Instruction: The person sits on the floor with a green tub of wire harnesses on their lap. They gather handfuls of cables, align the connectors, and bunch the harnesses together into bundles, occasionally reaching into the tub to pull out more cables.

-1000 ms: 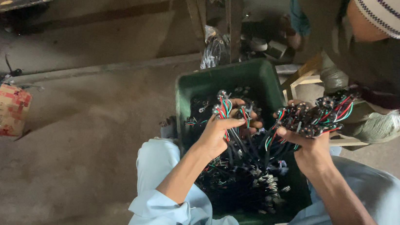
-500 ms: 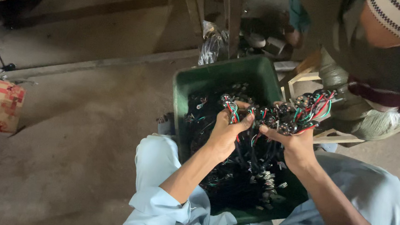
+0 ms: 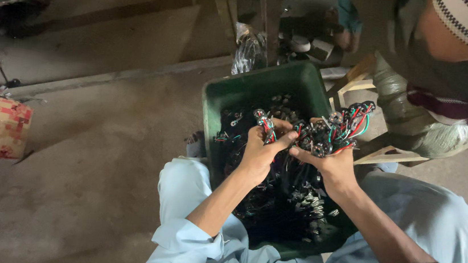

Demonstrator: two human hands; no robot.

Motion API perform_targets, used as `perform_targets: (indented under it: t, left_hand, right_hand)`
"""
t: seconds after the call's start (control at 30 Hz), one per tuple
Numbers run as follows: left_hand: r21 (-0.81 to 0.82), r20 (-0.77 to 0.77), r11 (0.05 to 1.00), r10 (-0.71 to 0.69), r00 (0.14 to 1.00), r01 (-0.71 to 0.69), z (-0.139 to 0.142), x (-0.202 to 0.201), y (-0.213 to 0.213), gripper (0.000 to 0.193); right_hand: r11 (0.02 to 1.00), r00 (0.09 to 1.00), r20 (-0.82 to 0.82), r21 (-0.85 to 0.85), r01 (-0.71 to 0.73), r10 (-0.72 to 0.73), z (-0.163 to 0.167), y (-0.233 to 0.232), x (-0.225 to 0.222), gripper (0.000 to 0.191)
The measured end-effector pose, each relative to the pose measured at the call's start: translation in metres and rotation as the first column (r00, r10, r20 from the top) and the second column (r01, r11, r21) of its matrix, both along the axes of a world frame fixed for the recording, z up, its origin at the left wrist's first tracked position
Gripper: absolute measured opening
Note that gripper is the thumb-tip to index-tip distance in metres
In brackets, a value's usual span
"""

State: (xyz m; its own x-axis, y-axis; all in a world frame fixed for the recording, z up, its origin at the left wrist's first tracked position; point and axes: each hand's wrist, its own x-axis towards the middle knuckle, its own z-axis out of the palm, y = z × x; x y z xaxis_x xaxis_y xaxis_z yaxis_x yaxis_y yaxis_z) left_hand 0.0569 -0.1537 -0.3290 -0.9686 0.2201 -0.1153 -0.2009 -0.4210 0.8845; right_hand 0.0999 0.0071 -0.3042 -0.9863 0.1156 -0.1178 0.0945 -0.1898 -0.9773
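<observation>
My left hand (image 3: 259,151) pinches one small wire harness (image 3: 264,124) and my right hand (image 3: 331,165) grips a gathered bunch (image 3: 340,127) at frame centre, above a green crate (image 3: 249,90) still heaped with more.

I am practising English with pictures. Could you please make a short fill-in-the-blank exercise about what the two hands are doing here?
1. The right hand holds a bundle of coloured wires above a ____ crate.
2. The left hand grips a smaller wire piece, and the two hands are ____ each other.
3. The crate rests between the person's ____.
4. A cardboard box stands on the concrete floor at the ____ edge.

Missing words: green; touching; knees; left
</observation>
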Motion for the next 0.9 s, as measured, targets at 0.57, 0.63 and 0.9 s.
perform_targets:
  t: [0.57,0.63,0.9]
  left_hand:
    - [-0.170,0.114,0.966,-0.177,0.978,0.195,0.022,0.008,-0.007,0.048]
    - [-0.106,0.109,0.978,-0.169,0.980,0.180,0.023,0.003,-0.017,0.039]
    - [-0.461,-0.198,0.887,-0.094,0.976,-0.008,0.017,-0.015,-0.056,0.025]
  right_hand:
    - [0.896,0.996,0.078,-0.436,0.081,-0.052,0.005,0.009,-0.004,0.070]
    - [0.909,0.993,0.095,-0.403,0.107,-0.074,0.004,0.015,-0.006,0.061]
    - [0.888,0.982,0.046,-0.423,0.183,-0.181,0.003,0.028,-0.015,0.044]
